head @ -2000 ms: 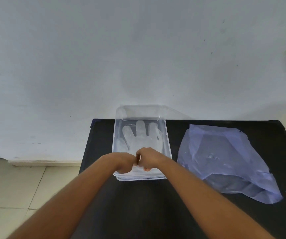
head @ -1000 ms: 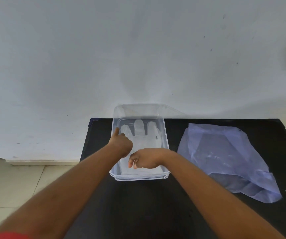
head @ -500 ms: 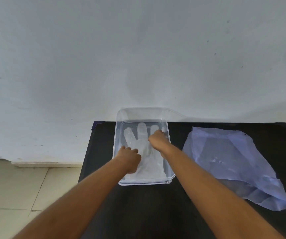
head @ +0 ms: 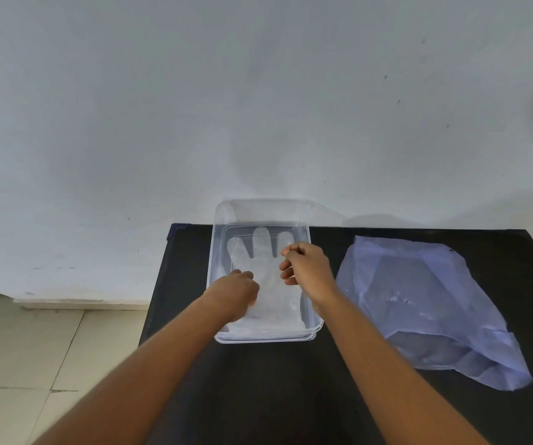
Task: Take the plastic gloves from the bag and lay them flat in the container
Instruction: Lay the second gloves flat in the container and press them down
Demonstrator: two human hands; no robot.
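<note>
- Lying at far left, beside the table: tiled floor [head: 27,342], pale, with a low skirting strip where it meets the white wall [head: 258,91].
- Table [head: 291,396]: black top, pushed against the wall; carries every item below.
- Left hand [head: 238,292]: forearm crosses the table's near-left area; hand sits inside the near-left part of the container, palm down, fingers curled loosely and resting on the glove's cuff area. Whether it pinches the film cannot be told.
- Container [head: 211,277]: clear plastic, rectangular, on the table's left half with its far end toward the wall; a clear lid stands behind it against the wall.
- Plastic glove [head: 260,245]: translucent, laid flat on the container floor, fingers pointing toward the wall, cuff toward the near rim.
- Right hand [head: 307,266]: raised over the container's right side, fingers bent and partly spread, thumb and forefinger tips close together; nothing visibly held between them.
- Bag [head: 419,300]: bluish translucent plastic, crumpled and lying flat on the table's right half, well apart from the container.
</note>
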